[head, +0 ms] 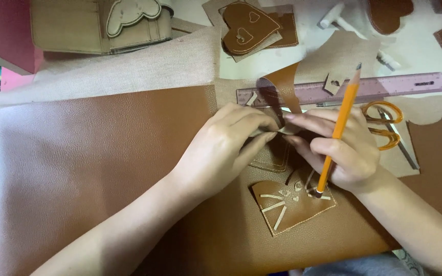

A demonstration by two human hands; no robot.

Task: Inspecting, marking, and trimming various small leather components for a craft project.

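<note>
Gripping pencil [339,128], right hand [344,153] closed; tip points up, slightly right, long axis near-vertical; left hand [221,148] pinching leather strip [282,87].

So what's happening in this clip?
A person works over a large brown leather sheet. Both hands meet at a small leather strip: the left hand pinches it, and the right hand touches it while gripping a yellow pencil. A cut leather piece with slits lies below. A ruler and orange scissors sit behind.
</note>
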